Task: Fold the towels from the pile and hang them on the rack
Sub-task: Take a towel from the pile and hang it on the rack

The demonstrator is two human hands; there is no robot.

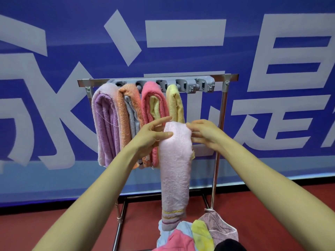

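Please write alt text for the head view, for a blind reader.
A left hand and right hand hold a pale pink towel by its top before a metal rack on which four towels hang, purple to yellow. A pile of towels lies below on the red floor.

ARMS: both your forearms [101, 187] bare from wrist as far back as they show, slim and smooth | HANDS: your left hand [151, 137] and right hand [205, 135], in front of the rack [157, 78], bare, fingers [161, 121] long and slender | WORN: black rounded patch [229, 245] below the rack's right foot; whether it is your garment, cannot tell
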